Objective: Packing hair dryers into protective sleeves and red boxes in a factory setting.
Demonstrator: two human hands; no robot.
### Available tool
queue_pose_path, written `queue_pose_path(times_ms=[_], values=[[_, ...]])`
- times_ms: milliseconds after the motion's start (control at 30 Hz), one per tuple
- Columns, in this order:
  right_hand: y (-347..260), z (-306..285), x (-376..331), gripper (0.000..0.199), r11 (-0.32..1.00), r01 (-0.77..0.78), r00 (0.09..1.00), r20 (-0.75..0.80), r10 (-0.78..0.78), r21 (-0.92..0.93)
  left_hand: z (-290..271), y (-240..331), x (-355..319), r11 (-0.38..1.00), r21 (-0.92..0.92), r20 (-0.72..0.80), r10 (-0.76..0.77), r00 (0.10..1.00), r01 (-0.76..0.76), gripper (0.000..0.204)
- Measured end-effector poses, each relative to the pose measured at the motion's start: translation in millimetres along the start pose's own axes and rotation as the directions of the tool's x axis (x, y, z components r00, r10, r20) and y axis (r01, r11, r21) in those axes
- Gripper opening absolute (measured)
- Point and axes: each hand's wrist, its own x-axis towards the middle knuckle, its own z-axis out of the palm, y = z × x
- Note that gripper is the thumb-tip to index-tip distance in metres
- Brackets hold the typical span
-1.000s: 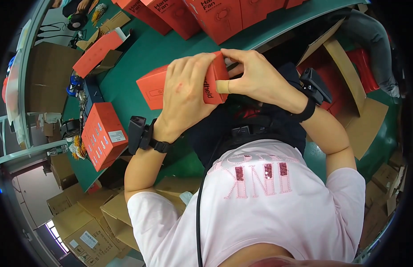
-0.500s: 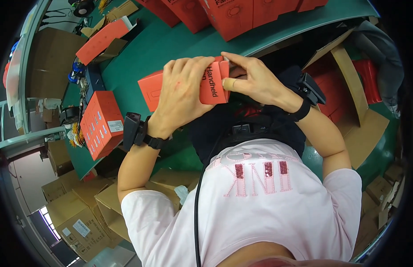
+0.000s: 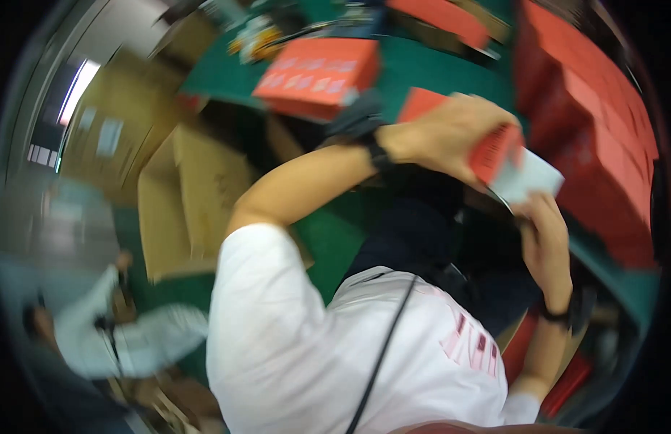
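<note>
Box: small red carton (image 3: 487,148), held up in the air above the green counter (image 3: 436,69), in front of the person's chest, tilted with one end toward the right.
Left hand: left hand (image 3: 444,134) wraps over the top of the red carton, fingers curled down its far side and clamped on it; a dark wrist strap sits just behind the hand.
Right hand: right hand (image 3: 545,235) is below and to the right of the carton, near a white flap or sheet (image 3: 531,177) that sticks out at the carton's lower end; motion blur hides whether its fingers pinch that flap or only touch it.
Grip advice: left hand would do best to keep its hold on the flat top and side, not the open end, so the end stays free to work.
Flap advice: white piece looks thin, so guiding it by its edge, square to the opening, should keep it from creasing.
Surroundings: larger red box (image 3: 317,76) lies flat on the counter beyond the left forearm; stacked red boxes (image 3: 596,123) stand at the right; brown cardboard cartons (image 3: 198,195) lie to the left.
Nearby: another person in a pale sleeve (image 3: 125,336) sits low at the left, well apart from the hands.
</note>
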Motion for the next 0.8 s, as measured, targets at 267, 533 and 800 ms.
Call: queue_pose_path(times_ms=[267, 533, 800], values=[[22, 0, 17, 0.019, 0.895, -0.13, 0.988, -0.017, 0.152, 0.426, -2, 4, -22, 0.96, 0.253, -0.036, -0.118, 0.992, 0.123, 0.084], [31, 11, 39, 0.041, 0.974, -0.16, 0.98, 0.147, 0.137, 0.16, -1, 0, -19, 0.928, 0.339, -0.068, -0.14, 0.988, 0.155, 0.087], [14, 10, 43, 0.055, 0.913, -0.321, 0.945, 0.158, 0.288, 0.254, 7, 13, -26, 0.932, 0.339, -0.023, -0.124, 0.992, 0.125, 0.089]])
